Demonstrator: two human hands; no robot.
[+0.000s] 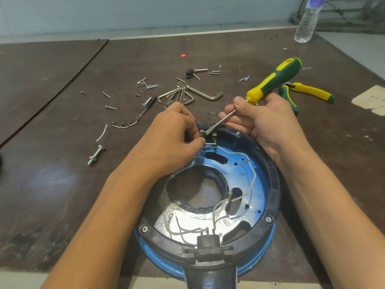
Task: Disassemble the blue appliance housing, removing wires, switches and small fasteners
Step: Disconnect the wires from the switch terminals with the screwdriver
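**Prying at the switch on the far rim**

The blue housing [258, 180] lies open side up on the counter [62, 184], close to the person, with its black rim ring uppermost. At the far edge of that rim sits the switch [209, 133]. The left hand [175, 130] has a narrow grip there, fingertips pinched on the switch body. The right hand [264, 119] grips the screwdriver [273, 80] low on its metal shaft, with the handle sticking up and away, and the blade tip rests against the switch terminals.

To do this step well, I judge the blade should work as a gentle lever under one terminal at a time while the left fingers steady the part. Holding the shaft this low gives fine control but little force, so short nudges suit better than a hard pry. A slip would send the tip toward the left fingertips.

The housing acts as the only real container here. Inside it lie white wires [250, 170] looping across the blue floor, and a black connector block [207, 243] at the near rim. The removed screws [145, 83] lie loose on the counter beside the hex keys [187, 94], not in any tray. A water bottle [306, 21] stands far right, and its contents are unclear.
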